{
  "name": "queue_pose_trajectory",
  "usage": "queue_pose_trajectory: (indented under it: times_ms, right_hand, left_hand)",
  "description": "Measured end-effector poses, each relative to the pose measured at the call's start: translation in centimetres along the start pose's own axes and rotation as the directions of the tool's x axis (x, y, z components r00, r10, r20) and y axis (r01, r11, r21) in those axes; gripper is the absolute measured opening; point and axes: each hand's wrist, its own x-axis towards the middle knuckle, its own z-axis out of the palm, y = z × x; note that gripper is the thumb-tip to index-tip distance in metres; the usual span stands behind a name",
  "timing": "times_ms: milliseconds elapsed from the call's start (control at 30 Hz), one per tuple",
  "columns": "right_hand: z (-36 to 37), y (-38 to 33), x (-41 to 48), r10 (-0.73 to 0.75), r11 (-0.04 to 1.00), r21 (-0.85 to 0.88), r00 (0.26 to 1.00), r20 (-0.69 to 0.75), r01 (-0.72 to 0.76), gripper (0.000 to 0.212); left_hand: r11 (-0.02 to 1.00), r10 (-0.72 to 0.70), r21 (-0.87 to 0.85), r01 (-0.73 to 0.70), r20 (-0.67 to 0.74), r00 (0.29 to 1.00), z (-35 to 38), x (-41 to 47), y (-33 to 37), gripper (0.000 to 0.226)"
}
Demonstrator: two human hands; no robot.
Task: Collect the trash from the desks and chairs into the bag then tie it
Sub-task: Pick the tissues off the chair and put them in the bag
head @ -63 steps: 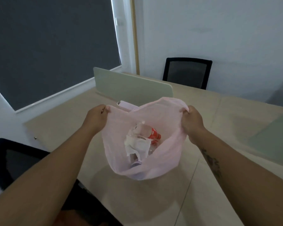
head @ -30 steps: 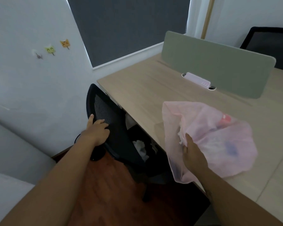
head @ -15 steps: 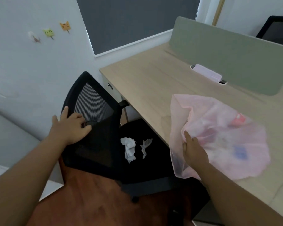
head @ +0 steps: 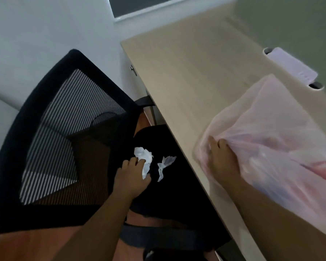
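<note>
Picking chair trash: left hand (head: 132, 178) curls round crumpled white tissue wad (head: 144, 159) on near-left black chair seat (head: 173, 194), right hand (head: 222, 159) bunches thin pink plastic bag (head: 271, 132) on beige desk (head: 186, 72); next, lift wad into bag.

Left hand (head: 131, 178) grips crumpled tissue (head: 144, 156) on chair (head: 173, 194); right hand (head: 222, 161) clutches bag (head: 271, 129).

Pale wall (head: 45, 25), dark window blind (head: 139, 2), light wood desk (head: 196, 72), green divider (head: 299, 21), black mesh chair (head: 64, 102), reddish-brown floor (head: 36, 245).
</note>
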Motion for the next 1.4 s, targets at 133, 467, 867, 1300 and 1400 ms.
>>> queue_pose_trajectory:
  times_ms: [133, 467, 867, 1300, 1400]
  right_hand:
    - [0.3, -0.1, 3.3, 0.088, 0.990, 0.123, 0.988, -0.128, -0.072, 0.034]
    - [1.4, -1.3, 7.5, 0.194, 0.937, 0.337, 0.937, -0.290, -0.090, 0.027]
    - [1.5, -1.5, 7.6, 0.185, 0.912, 0.408, 0.931, -0.314, -0.043, 0.038]
    - [1.4, -1.6, 7.6, 0.209, 0.892, 0.450, 0.914, -0.347, -0.034, 0.029]
    - [1.4, -1.5, 7.7, 0.233, 0.885, 0.464, 0.905, -0.356, -0.045, 0.032]
  left_hand:
    - [0.993, -0.070, -0.088, 0.076, 0.074, 0.995, 4.5, 2.8, 0.6, 0.085]
    - [0.944, -0.304, -0.035, 0.329, 0.301, 0.904, 14.7, 13.6, 1.6, 0.122]
    - [0.879, -0.349, -0.264, 0.397, 0.210, 0.913, 18.5, 17.8, 0.1, 0.049]
    - [0.627, -0.383, -0.657, 0.418, 0.206, 0.900, 14.5, 17.4, 0.2, 0.037]
    - [0.721, -0.289, -0.597, 0.353, 0.204, 0.935, 12.0, 15.5, 0.4, 0.032]
